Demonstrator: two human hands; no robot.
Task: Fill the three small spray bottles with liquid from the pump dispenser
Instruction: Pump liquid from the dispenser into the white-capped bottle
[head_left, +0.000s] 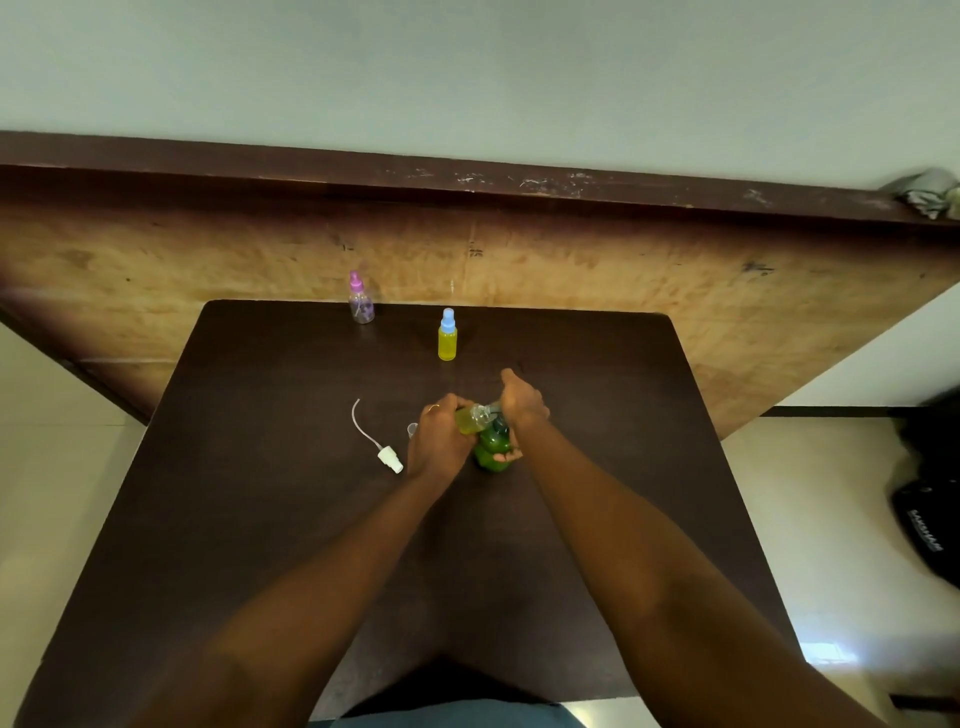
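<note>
Left hand (439, 441) clenched round small bottle (470, 421), part full of yellow. Bottle tipped near flat, long axis left-right, mouth pointing right at the spout. Right hand (521, 408) wraps green pump dispenser (493, 449), thumb up; dispenser upright at mid table (249, 493). White spray cap (390, 460) lies just left, tube trailing away. Blue-capped bottle (447, 338) and pink-capped bottle (361, 301) upright further back, pink at far edge. Bare tabletop both sides.
</note>
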